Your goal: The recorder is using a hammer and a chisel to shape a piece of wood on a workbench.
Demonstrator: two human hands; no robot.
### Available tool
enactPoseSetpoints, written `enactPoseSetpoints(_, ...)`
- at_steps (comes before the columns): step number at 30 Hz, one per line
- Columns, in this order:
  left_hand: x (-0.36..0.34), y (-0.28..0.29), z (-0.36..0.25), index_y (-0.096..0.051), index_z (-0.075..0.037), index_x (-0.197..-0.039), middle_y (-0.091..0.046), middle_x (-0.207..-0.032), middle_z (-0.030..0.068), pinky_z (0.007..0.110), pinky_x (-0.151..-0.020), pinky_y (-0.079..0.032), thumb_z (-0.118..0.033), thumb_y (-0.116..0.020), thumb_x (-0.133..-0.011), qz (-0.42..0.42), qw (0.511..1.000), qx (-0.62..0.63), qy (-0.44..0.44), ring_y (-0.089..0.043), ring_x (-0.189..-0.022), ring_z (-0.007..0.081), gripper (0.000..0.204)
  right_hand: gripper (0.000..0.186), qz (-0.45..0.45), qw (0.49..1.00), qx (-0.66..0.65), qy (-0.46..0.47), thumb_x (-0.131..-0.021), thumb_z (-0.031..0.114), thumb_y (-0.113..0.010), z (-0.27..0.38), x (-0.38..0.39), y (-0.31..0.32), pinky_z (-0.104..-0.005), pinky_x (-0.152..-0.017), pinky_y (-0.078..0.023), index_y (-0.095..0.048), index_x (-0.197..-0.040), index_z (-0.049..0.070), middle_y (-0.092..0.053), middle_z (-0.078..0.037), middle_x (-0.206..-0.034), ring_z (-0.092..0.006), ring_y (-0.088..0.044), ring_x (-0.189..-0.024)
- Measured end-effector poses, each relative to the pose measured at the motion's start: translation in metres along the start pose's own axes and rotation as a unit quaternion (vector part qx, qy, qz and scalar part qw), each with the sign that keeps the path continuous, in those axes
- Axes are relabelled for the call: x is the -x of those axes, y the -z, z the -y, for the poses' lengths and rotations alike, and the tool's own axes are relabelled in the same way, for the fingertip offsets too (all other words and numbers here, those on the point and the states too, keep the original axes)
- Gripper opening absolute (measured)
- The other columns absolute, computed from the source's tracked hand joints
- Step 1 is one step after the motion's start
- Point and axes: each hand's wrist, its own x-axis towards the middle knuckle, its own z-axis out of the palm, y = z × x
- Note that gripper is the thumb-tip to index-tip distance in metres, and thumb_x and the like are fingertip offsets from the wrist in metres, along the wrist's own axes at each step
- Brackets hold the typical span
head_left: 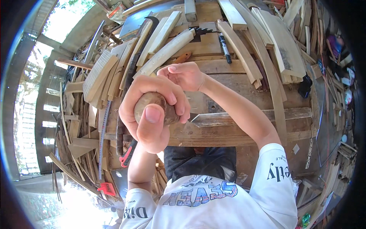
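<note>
My left hand [154, 110] is wrapped round a rounded brown piece of wood [150, 100], raised close to view, with the thumb pressed on its blunt end. The rest of the piece is hidden by the fingers. Just behind, my right hand [187, 76] is loosely curved, its fingertips partly covered by the left; nothing shows in it. Beyond both hands lies a pale rounded stick [167, 52] on the wooden workbench [228, 134]. An orange-brown wooden handle [182, 58] sits beside the right hand. Whether the held piece touches the stick I cannot tell.
A black marker [225, 48] and a curved sickle-like blade [153, 23] rest on the bench. Boards [280, 45] are stacked at the right, more planks [105, 74] at the left. A red-and-black cutter [127, 155] and a measuring tape [103, 141] are at the left edge.
</note>
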Motion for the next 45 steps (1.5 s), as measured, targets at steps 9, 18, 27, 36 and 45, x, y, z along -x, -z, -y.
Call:
enactPoseSetpoints(9, -0.002, 0.003, 0.006, -0.042, 0.0, -0.089, -0.046, -0.067, 0.0132, 0.037, -0.044, -0.046, -0.039, -0.046, -0.094, 0.005, 0.999, -0.016, 0.036, -0.051, -0.048, 0.022, 0.039, 0.048, 0.131, 0.99, -0.049, -0.029, -0.089, 0.037, -0.056, 0.002, 0.006, 0.0, -0.0384, -0.085, -0.049, -0.059, -0.113, -0.005, -0.067, -0.012, -0.106, -0.0242, -0.064, -0.097)
enactPoseSetpoints(18, 0.006, -0.007, 0.005, -0.048, 0.004, -0.086, -0.053, -0.065, 0.0129, 0.031, -0.047, -0.046, -0.032, -0.053, -0.092, -0.032, 0.999, 0.017, 0.03, -0.053, -0.05, 0.0188, 0.037, 0.049, 0.207, 0.954, -0.061, -0.208, -0.058, 0.003, -0.086, 0.003, 0.007, -0.018, -0.0374, -0.061, -0.056, -0.063, -0.1, -0.01, -0.069, -0.024, -0.091, -0.032, -0.069, -0.072)
enactPoseSetpoints(27, -0.015, -0.025, 0.014, -0.058, 0.002, -0.086, -0.061, -0.069, 0.0068, 0.025, -0.056, -0.047, -0.019, -0.061, -0.089, -0.039, 0.986, -0.159, 0.031, -0.058, -0.059, 0.0125, 0.021, 0.047, 0.145, 0.965, -0.151, -0.16, -0.064, 0.01, -0.082, -0.002, 0.019, -0.012, -0.0372, -0.053, -0.056, -0.061, -0.1, -0.011, -0.067, -0.024, -0.087, -0.0327, -0.069, -0.068)
enactPoseSetpoints(36, -0.023, -0.018, 0.021, -0.053, 0.004, -0.094, -0.053, -0.061, 0.0036, 0.021, -0.043, -0.037, -0.02, -0.049, -0.1, -0.062, 0.996, 0.022, 0.054, -0.047, -0.046, 0.0067, 0.024, 0.046, 0.106, 0.976, -0.162, -0.1, -0.07, 0.017, -0.079, -0.015, 0.028, 0.0, -0.037, -0.046, -0.057, -0.059, -0.099, -0.013, -0.066, -0.024, -0.083, -0.0334, -0.068, -0.064)
enactPoseSetpoints(45, 0.014, 0.039, 0.023, -0.054, 0.009, -0.12, -0.065, -0.104, 0.015, 0.034, -0.083, -0.048, -0.05, -0.05, -0.095, -0.1, 0.951, -0.29, -0.039, -0.062, -0.088, 0.0198, 0.064, 0.048, 0.267, 0.954, -0.085, -0.11, -0.057, 0.008, -0.083, 0.003, 0.017, 0.002, -0.0525, -0.068, -0.056, -0.063, -0.098, -0.01, -0.067, -0.027, -0.09, -0.042, -0.068, -0.081)
